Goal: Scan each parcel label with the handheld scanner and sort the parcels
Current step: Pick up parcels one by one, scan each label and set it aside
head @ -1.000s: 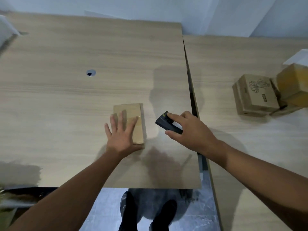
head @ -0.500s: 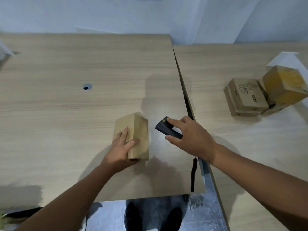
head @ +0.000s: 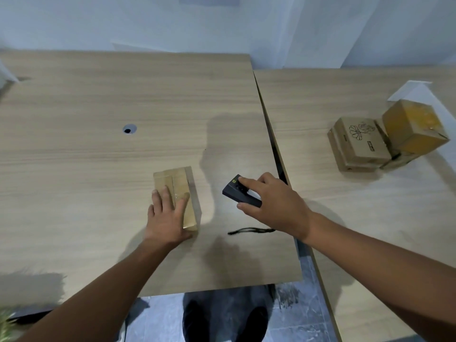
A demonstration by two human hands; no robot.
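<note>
Two pale wood-grain tables stand side by side against a white wall, a narrow dark gap running between them. The left table (head: 98, 99) has a small round cable hole (head: 129, 129) toward its middle. On this table, nearer its front edge than its back and toward its right edge, lies a flat brown parcel (head: 175, 183) with clear tape along its top. My left hand (head: 167, 218) lies flat on the near half of that parcel, fingers spread and pressing down, not curled around it. My right hand (head: 274, 203) grips the dark handheld scanner (head: 238, 191) just beside the table's right edge, index finger laid on its top, thumb along its near side, its front end turned toward the parcel. The scanner's black wrist strap (head: 249, 230) trails onto the tabletop below my hand. On the right table (head: 320, 99), near its far right side, a cardboard box with a flower print (head: 357, 141) sits touching a taller yellowish box (head: 414, 127), with a white flat piece (head: 409, 91) behind them. Below the front edge I see my dark shoes (head: 224, 322) on grey floor.
</note>
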